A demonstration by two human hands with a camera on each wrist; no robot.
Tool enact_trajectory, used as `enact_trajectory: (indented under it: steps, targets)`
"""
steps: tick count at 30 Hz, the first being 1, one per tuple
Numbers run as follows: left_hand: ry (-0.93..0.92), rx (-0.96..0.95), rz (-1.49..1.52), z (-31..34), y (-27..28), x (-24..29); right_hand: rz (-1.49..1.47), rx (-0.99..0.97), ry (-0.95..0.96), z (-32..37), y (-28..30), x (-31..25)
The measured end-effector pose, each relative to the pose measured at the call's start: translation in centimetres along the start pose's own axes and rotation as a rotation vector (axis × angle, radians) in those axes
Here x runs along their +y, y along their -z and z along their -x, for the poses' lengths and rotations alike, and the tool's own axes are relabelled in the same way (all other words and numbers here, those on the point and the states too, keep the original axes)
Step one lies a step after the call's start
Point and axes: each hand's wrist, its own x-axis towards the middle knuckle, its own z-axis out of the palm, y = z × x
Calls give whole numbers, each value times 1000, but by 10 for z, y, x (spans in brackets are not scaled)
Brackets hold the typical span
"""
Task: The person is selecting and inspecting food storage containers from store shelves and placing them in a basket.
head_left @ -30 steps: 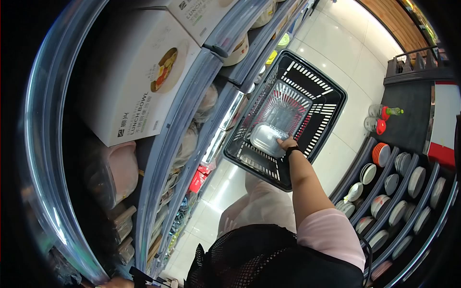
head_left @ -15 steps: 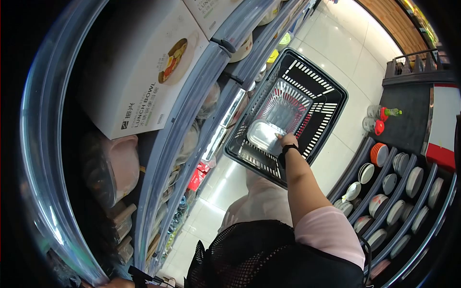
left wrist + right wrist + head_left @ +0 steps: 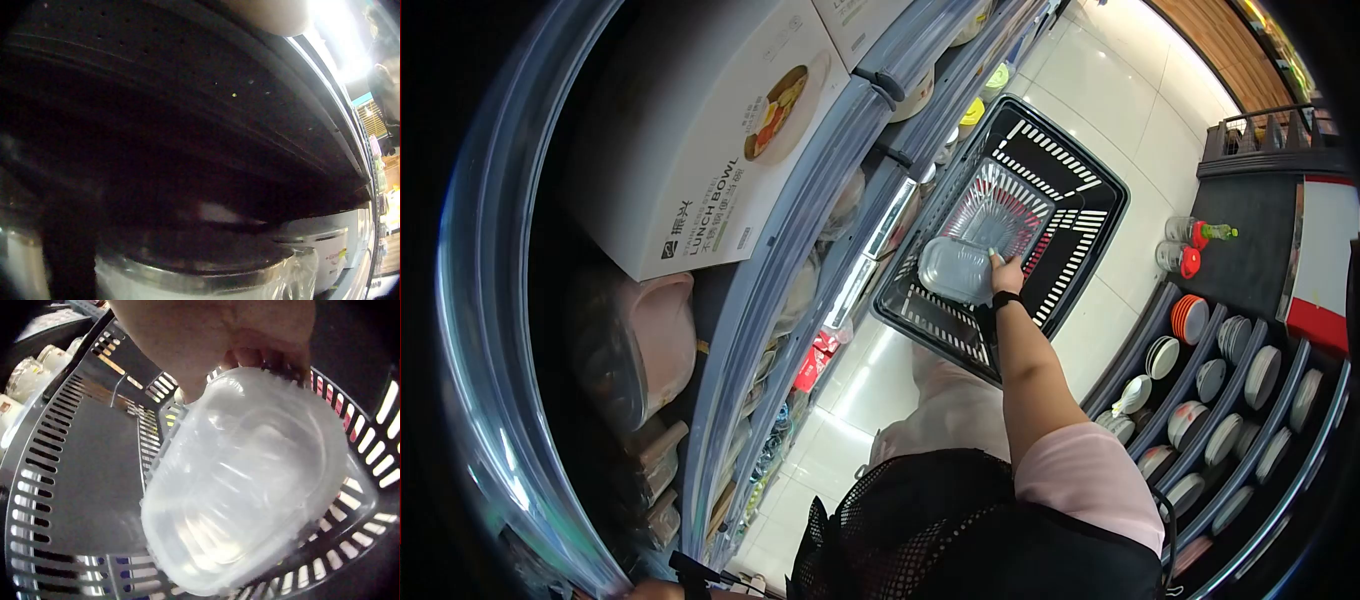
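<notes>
We see a clear plastic tub (image 3: 955,270) with its lid on. The right hand (image 3: 1005,275) holds it by one end. In the right wrist view the fingers (image 3: 275,359) curl over the rim of the tub (image 3: 244,487), so the grip is tight on it. The tub looks empty. It is tilted, and it hangs over the near part of a black basket (image 3: 1090,215). We cannot tell if it touches the basket floor.

The basket has slots in its walls (image 3: 62,487), and some red shows through them on the far side. A black band (image 3: 1005,300) sits on the right wrist, and a pink sleeve (image 3: 1090,480) covers the upper arm.

The basket is over a shiny white floor (image 3: 1120,100), just beside a tall shelf rack (image 3: 800,230). On the rack lies a big white box (image 3: 700,140) that reads LUNCH BOWL.

To the right, well apart from the basket, rows of bowls (image 3: 1220,400) stand on edge, with a stack of orange plates (image 3: 1190,320) at one end. Near them are two bottles with red lids (image 3: 1185,262).

Only a small bit of the left hand (image 3: 645,590) shows at the bottom edge. We cannot tell how its fingers lie. Its wrist view shows the dark underside of a shelf (image 3: 187,125) and a wrapped pot (image 3: 200,275) below it.
</notes>
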Motion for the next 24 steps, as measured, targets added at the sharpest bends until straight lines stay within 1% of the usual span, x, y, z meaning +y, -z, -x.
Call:
enact_trajectory:
  steps: [1,2,3,5,6,7,9,10,11,13,15,17,18,19,21,22,23,24]
  targets:
    - [18,-2,26,1,-1,-1,-27,70,-14,2,-1,-7]
    - [37,-3,54,2,-2,-2,-64,49,-69,2,2,-12]
    - [40,1,58,2,-3,-3,-68,55,-68,5,3,-19]
    - [51,6,72,4,-2,-5,48,56,-177,10,7,-34]
    - [57,7,68,5,-1,-7,130,-46,-241,11,13,-44]
    - [37,13,45,6,-1,-11,131,-44,-235,12,19,-52]
    - [19,23,32,6,-1,-10,299,-199,-248,18,33,-66]
    - [11,10,36,3,1,-4,333,-241,-273,24,40,-76]
    - [1,2,41,1,-1,0,322,-237,-281,16,39,-73]
    - [-7,22,53,3,-2,-5,340,-432,-238,5,36,-71]
    - [-11,44,54,2,-3,-9,352,-419,-205,14,46,-79]
    - [-92,41,6,-2,-2,-3,381,-491,9,29,65,-89]
    - [-100,41,20,-6,-1,4,454,-368,43,34,64,-90]
    - [-90,42,8,-7,-1,10,460,-365,57,41,68,-92]
    - [-40,-18,-22,-11,4,19,431,-137,90,57,86,-99]
    - [37,-10,-39,-8,1,14,354,-221,67,60,105,-104]
    - [66,-34,-31,-4,3,10,329,-184,72,51,109,-97]
    - [67,-28,-50,1,1,0,239,-230,123,34,115,-84]
